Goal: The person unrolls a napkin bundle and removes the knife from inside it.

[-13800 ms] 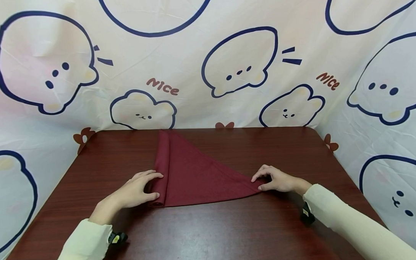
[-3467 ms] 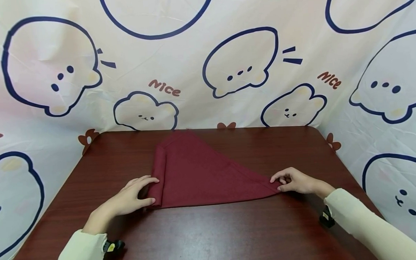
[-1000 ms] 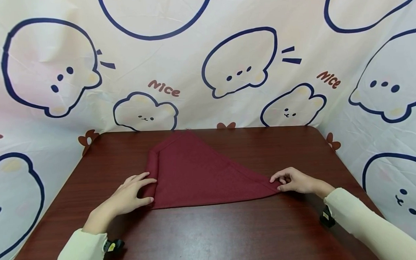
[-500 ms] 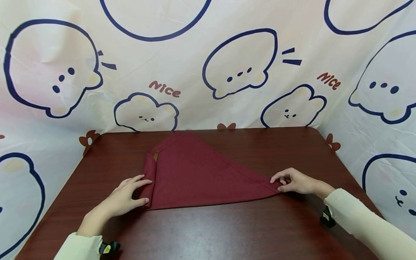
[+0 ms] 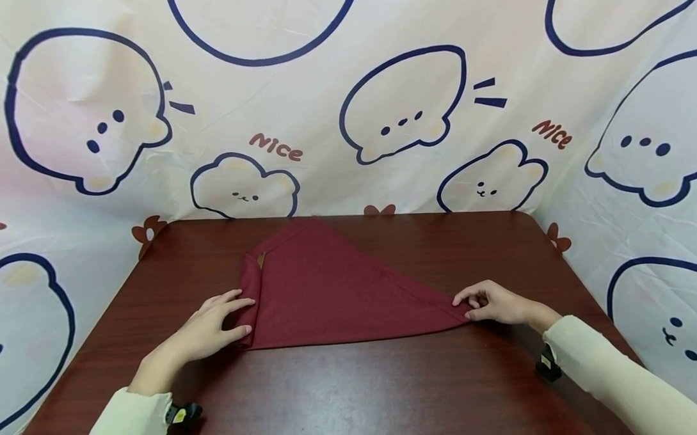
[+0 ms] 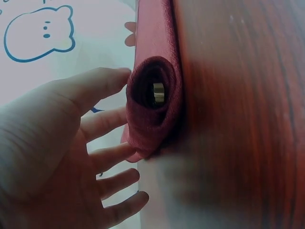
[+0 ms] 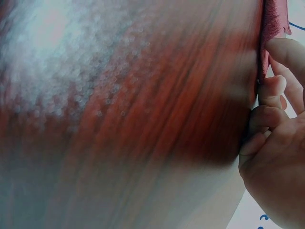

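A dark red cloth [image 5: 328, 295] lies on the table, its left side wound into a roll [image 5: 250, 285]. Inside the roll sits a gold-coloured object [image 6: 158, 93], mostly hidden; a brownish-gold tip [image 5: 261, 260] peeks out at the roll's far end. My left hand [image 5: 211, 325] rests on the near part of the roll, thumb and fingers spread and lightly touching its top. At the cloth's right corner, my right hand [image 5: 495, 303] pinches the fabric between thumb and index finger, the other fingers tucked in, low against the table.
The dark brown wooden table [image 5: 355, 396] has a glossy front area. A cream curtain [image 5: 321, 103] with cartoon bear drawings hangs around its back and sides. Black bands with small cameras sit at both wrists.
The roll has moved left with my left hand, unrolling more of the cloth, and the gold tip has come into view. My right hand shifted right earlier, then stayed at the corner.
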The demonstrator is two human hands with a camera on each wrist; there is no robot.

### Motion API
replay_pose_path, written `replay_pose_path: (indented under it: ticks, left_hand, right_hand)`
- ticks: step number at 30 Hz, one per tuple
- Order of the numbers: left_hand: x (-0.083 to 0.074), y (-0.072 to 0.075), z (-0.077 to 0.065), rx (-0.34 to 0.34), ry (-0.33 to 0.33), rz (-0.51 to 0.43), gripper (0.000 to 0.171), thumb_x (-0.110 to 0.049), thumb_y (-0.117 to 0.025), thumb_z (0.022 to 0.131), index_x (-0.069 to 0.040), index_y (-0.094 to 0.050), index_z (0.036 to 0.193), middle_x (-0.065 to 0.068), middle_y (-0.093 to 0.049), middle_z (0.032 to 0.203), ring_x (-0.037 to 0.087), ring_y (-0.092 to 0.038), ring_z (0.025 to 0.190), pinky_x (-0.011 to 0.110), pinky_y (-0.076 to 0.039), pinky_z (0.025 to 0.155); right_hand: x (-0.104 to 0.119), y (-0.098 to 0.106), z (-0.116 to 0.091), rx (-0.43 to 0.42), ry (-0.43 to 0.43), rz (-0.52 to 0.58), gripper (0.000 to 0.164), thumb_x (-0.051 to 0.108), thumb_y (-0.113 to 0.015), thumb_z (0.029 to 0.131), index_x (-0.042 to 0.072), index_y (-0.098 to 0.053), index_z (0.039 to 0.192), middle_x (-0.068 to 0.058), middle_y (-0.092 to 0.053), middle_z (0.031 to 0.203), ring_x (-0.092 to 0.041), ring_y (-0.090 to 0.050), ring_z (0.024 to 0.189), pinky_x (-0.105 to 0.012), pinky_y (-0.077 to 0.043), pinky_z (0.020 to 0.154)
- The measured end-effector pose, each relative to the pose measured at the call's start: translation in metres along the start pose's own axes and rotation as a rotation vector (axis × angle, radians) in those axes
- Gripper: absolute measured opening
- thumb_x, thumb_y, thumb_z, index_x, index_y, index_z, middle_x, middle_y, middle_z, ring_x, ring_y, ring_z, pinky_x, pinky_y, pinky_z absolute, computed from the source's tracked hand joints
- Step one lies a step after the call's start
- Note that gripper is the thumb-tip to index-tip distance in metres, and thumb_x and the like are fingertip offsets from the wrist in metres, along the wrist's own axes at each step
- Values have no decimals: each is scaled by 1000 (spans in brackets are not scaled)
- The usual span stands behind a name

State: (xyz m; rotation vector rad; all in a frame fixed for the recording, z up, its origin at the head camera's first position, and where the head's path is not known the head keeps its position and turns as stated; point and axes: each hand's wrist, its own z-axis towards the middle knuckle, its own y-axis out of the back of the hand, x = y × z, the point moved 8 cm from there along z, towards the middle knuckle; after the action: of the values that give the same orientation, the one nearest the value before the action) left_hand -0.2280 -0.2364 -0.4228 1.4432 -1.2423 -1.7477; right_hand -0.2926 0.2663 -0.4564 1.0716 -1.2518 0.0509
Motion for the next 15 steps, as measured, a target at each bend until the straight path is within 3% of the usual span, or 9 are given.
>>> replay_pose_path:
  ticks: [8,15]
  left_hand:
    - [-15,3,9,-14,-30,25,47,-30,-70,94,-12,-63,137,26,-45,152,52,-37,139,76,-36,102]
    - [-25,-8,16,-5,-43,87,48,-31,-74,90,-15,-65,134,25,-49,149,50,-40,138,74,-38,100]
  right_hand:
    - [-1,0,1,2,-6,-7,23,6,-73,90,2,-70,113,5,-48,74,-2,-46,69,-21,-42,61]
    - [-2,0,1,5,-22,-6,23,7,-73,91,3,-71,113,5,-47,74,-2,-46,69,-21,-42,61]
